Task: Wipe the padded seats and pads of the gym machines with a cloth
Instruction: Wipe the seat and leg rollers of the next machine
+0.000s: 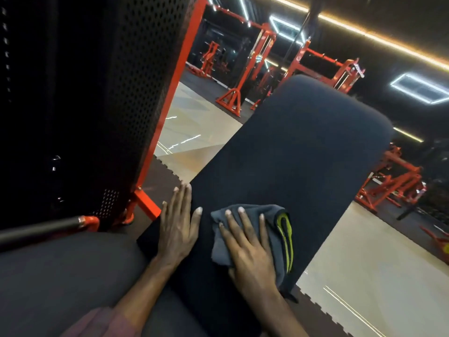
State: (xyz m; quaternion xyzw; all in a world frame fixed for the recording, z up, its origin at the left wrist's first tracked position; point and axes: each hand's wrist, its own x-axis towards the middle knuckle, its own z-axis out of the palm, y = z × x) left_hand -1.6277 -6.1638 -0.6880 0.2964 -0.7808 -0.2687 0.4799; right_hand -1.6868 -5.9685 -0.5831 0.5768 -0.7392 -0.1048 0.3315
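Two hands lie flat near the pad's (298, 152) near end. Your right hand (250, 249), fingers spread and straight, presses a bunched grey cloth (279, 229) with yellow-green trim toward the pad's right edge; it looks soft, light and easily crumpled, so keep your palm on its middle. Your left hand (177, 229) rests open along the left edge. Beyond, the long black pad looks matte, firm and round-cornered.
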